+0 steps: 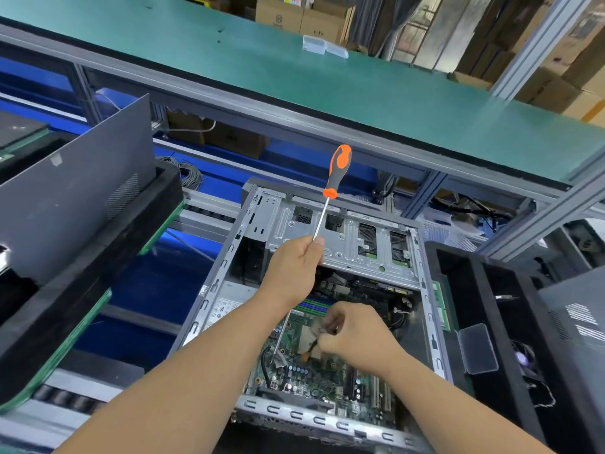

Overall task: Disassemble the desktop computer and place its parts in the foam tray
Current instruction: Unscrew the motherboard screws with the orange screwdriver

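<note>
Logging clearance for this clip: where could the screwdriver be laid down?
Best is the teal upper shelf, bare left of the small clear plastic boxes. The silver drive cage top also lies bare. The green motherboard is crowded: the right hand works there, the left hand grips the orange-handled screwdriver by its shaft.

No legible text anywhere. White sticker [222, 308] on power supply [229, 290] inside computer case [209, 283]: printed marks too small to read.
</note>
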